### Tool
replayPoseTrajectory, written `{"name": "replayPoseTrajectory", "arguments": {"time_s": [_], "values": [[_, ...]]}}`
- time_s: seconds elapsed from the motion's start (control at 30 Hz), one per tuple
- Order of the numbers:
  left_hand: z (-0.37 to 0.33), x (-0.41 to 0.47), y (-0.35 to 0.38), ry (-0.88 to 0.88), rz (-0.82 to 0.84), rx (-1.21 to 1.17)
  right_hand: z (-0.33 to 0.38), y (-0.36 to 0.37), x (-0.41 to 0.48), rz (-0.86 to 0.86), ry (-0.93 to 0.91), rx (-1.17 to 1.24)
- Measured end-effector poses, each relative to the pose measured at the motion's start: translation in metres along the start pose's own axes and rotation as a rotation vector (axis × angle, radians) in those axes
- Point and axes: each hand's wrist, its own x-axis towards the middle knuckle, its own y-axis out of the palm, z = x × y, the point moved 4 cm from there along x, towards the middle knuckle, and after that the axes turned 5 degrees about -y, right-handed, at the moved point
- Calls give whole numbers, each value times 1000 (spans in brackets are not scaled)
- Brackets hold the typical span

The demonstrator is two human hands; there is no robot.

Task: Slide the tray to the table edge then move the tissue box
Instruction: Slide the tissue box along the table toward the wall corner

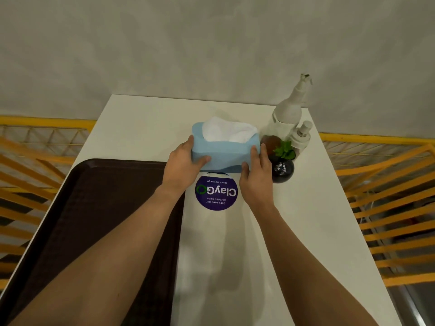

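Observation:
A light blue tissue box [226,154] with white tissue sticking out of its top sits near the middle of the white table [141,128]. My left hand [183,165] grips the box's left end and my right hand [256,175] grips its right end, thumbs on the near face. A dark brown tray [98,208] lies along the table's left edge, partly under my left forearm.
A round purple sticker [216,192] lies on the table just in front of the box. Right of the box stand a small plant in a dark round pot [283,168], a tall white spray bottle [288,109] and a smaller white bottle [301,135]. Yellow railings [388,184] flank the table.

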Motion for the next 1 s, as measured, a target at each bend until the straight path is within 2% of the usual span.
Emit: {"name": "replayPoseTrajectory", "arguments": {"time_s": [0.37,0.63,0.87,1.0], "values": [[18,30,-20,-57,38,67,9,26,25,-37,75,142],[57,53,-57,-126,25,67,41,52,54,19,6,144],[119,84,-133,-125,27,75,106,116,73,60,97,266],[123,78,-134,-118,35,73,102,119,78,133,104,264]]}}
